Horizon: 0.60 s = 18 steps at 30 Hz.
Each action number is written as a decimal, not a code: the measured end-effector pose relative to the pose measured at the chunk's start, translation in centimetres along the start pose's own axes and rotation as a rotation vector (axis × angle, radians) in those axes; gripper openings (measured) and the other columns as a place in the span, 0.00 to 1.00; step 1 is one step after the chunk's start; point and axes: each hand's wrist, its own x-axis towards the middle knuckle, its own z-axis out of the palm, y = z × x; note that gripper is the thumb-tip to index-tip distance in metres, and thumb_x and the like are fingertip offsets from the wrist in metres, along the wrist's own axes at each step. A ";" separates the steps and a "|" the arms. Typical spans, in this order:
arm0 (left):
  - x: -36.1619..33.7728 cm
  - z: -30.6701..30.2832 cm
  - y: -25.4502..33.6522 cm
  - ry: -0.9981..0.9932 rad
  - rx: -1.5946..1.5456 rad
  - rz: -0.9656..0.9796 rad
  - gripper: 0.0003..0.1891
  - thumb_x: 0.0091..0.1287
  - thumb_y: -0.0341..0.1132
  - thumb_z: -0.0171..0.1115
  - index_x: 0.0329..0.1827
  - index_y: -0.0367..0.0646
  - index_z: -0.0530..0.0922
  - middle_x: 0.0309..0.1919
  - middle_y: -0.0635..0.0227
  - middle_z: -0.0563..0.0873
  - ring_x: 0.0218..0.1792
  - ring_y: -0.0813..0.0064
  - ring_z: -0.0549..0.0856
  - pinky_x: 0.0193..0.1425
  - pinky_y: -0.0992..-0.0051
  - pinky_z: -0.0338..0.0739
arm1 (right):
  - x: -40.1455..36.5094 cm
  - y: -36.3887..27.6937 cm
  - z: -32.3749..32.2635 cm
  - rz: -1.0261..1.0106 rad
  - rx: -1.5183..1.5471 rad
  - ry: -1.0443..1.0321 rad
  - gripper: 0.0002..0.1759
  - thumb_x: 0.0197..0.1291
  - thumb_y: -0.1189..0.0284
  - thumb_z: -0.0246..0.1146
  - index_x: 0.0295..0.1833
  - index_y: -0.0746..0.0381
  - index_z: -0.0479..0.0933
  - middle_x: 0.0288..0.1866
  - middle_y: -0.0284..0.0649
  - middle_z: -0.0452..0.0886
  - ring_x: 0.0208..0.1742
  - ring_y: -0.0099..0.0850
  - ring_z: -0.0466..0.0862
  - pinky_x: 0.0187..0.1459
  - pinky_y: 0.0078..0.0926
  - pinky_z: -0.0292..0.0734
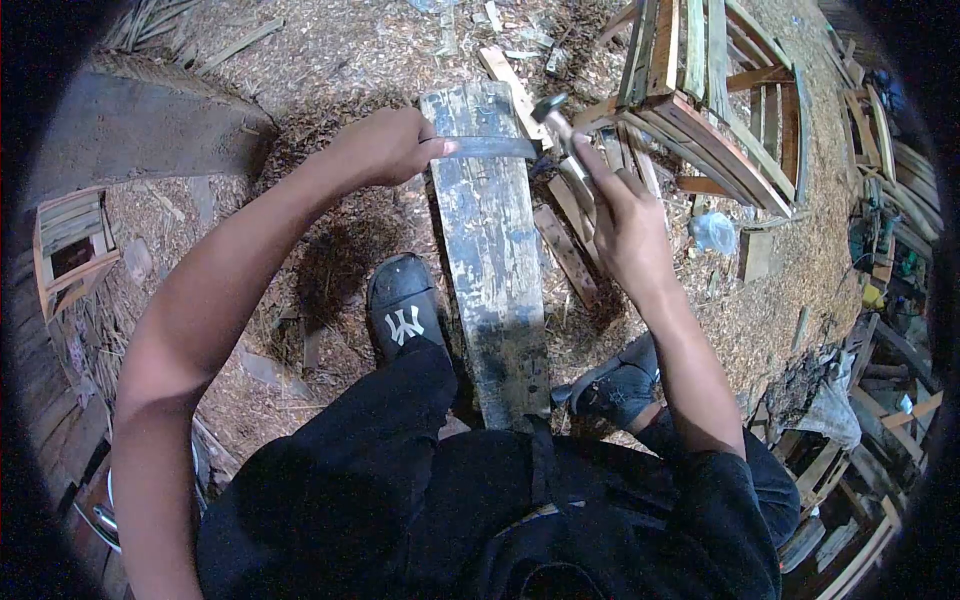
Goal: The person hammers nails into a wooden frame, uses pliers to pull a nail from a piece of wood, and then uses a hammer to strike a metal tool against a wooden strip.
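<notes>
A worn plank bench [487, 240] with flaking paint runs away from my lap between my legs. Across its far part lies a flat grey strip [495, 147]. My left hand [397, 147] is closed on the strip's left end, with the thumb on top. On the right, my right hand [632, 228] grips a hammer [560, 118] by its handle. The hammer head is raised near the strip's right end and does not touch it. What lies at that right end is dark and too small to make out.
A slatted wooden frame [700, 130] stands at the upper right. A large board [160, 120] is at the upper left, above a small wooden crate [75, 250]. Wood scraps [575, 250] and a plastic bag [713, 232] lie on the chip-covered ground. My shoes flank the bench.
</notes>
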 end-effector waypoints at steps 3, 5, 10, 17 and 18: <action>0.1 0.3 -0.3 0.004 -0.015 0.015 0.32 0.75 0.63 0.59 0.38 0.38 0.88 0.21 0.57 0.85 0.26 0.59 0.87 0.35 0.56 0.79 | -0.2 -0.3 0.0 -0.029 0.087 0.129 0.33 0.67 0.85 0.61 0.77 0.53 0.75 0.53 0.61 0.86 0.52 0.58 0.88 0.56 0.46 0.84; 0.1 0.2 -0.2 0.001 -0.008 0.020 0.32 0.75 0.63 0.59 0.39 0.38 0.89 0.21 0.57 0.85 0.26 0.59 0.87 0.35 0.56 0.78 | -0.1 1.0 1.4 -0.026 0.102 0.082 0.31 0.69 0.85 0.60 0.76 0.55 0.75 0.56 0.62 0.86 0.54 0.58 0.88 0.57 0.46 0.84; -0.2 0.2 0.0 -0.012 -0.056 0.011 0.30 0.76 0.61 0.59 0.40 0.38 0.89 0.22 0.57 0.86 0.25 0.60 0.86 0.35 0.57 0.78 | -0.6 1.0 2.2 -0.070 0.271 0.223 0.29 0.70 0.84 0.59 0.75 0.58 0.75 0.59 0.63 0.84 0.58 0.56 0.87 0.59 0.45 0.83; 0.0 0.2 0.0 -0.010 -0.056 -0.029 0.31 0.76 0.62 0.59 0.40 0.37 0.89 0.23 0.58 0.86 0.26 0.63 0.86 0.35 0.58 0.79 | -0.3 0.7 1.9 0.001 0.169 0.095 0.31 0.69 0.86 0.59 0.77 0.57 0.74 0.57 0.61 0.86 0.54 0.54 0.90 0.57 0.44 0.85; 0.1 0.3 -0.1 -0.027 -0.041 -0.020 0.31 0.76 0.62 0.59 0.41 0.38 0.90 0.23 0.58 0.87 0.26 0.64 0.86 0.36 0.58 0.79 | -0.3 0.5 1.9 0.021 0.218 0.138 0.32 0.68 0.86 0.59 0.77 0.57 0.74 0.57 0.62 0.86 0.55 0.54 0.89 0.57 0.44 0.85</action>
